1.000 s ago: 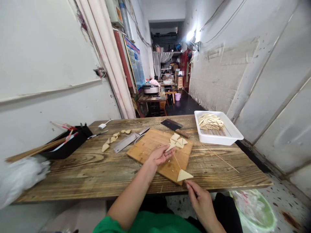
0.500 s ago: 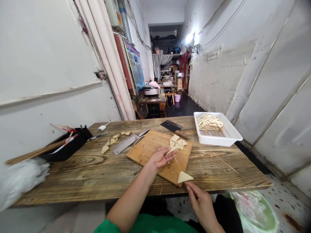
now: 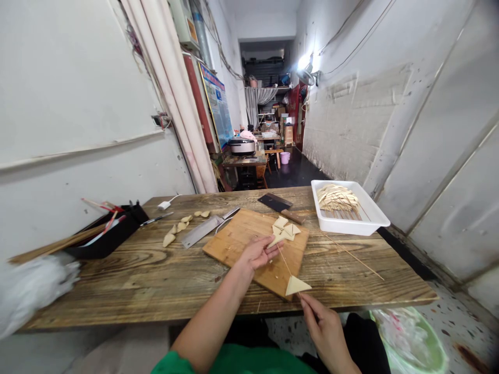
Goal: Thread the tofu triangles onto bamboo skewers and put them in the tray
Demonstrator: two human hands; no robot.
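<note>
My right hand (image 3: 323,324) is closed on the lower end of a thin wooden skewer (image 3: 286,261) near the table's front edge. A pale triangular slice (image 3: 298,285), perhaps of tofu, is threaded on the skewer just above my fingers. The skewer's far end points up toward my left hand (image 3: 259,253), which is palm up over the cutting board (image 3: 230,234). Its thumb and fingers pinch the edge of another pale triangle (image 3: 276,240). Several more cut triangles (image 3: 290,229) lie on the board just beyond that hand.
A cleaver (image 3: 202,231) lies left of the board; a dark-bladed one (image 3: 275,202) lies behind it. Filled skewers (image 3: 338,199) lie in a white tray (image 3: 346,226). A loose skewer (image 3: 353,254), pale scraps (image 3: 181,226) and a black box (image 3: 105,244) are on the table (image 3: 128,291).
Almost nothing differs. The skewer with its slice and my right hand have shifted very slightly right; my left hand stays by the triangles.
</note>
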